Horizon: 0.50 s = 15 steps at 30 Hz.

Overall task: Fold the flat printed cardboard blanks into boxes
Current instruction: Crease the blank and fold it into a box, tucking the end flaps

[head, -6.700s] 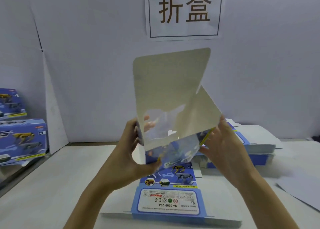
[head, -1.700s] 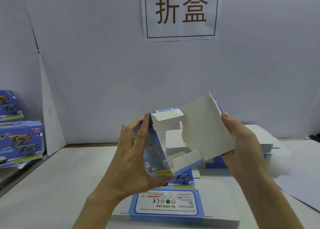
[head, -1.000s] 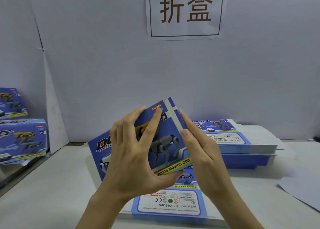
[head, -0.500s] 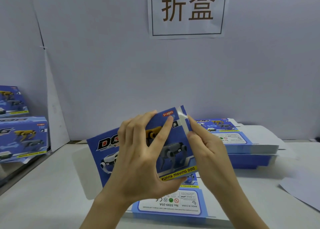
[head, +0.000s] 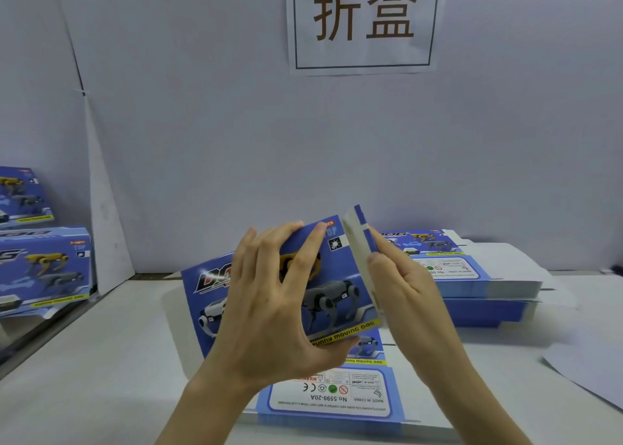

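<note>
**Box up off the table, end flap in the fingers**

Centre of the frame: the blue printed box [head: 332, 277] is held above the table [head: 101, 360], tilted, its front face with the robot-dog picture turned toward the camera. The left hand [head: 269, 310] is clamped on it, fingers spread across the printed face and thumb hooked under the yellow-banded lower edge. Over at the box's right end, the right hand [head: 404, 296] has the end flap [head: 354, 242] pinched, thumb on the white inner side and forefinger along the blue outer side. The flap stands out from the box, not tucked in.

Directly below, at lower centre, flat blanks [head: 337, 397] lie on the table, warning-label panel up. At right, behind the right hand, sits a tall stack of blanks [head: 485, 286]. At the left edge, finished boxes [head: 43, 269] stand one above the other. A paper sign [head: 364, 23] with two large characters hangs top centre on the wall, and a loose sheet [head: 590, 374] lies at lower right.
</note>
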### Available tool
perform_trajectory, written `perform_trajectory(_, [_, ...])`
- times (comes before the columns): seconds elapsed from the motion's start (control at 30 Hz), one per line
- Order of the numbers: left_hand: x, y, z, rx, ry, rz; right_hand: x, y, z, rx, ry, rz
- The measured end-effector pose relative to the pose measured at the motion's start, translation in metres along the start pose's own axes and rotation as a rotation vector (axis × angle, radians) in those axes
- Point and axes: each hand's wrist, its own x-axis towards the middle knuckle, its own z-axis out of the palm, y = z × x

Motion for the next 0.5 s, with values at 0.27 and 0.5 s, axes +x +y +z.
perform_trajectory(0.27, [0.004, 0.006, -0.008, 0.009, -0.017, -0.034, -0.006, -0.005, -0.003, 0.067, -0.223, -0.047])
perform_trajectory(0.5, [0.005, 0.000, -0.020, -0.113, -0.034, -0.174, -0.006, -0.007, -0.018, -0.067, -0.372, -0.155])
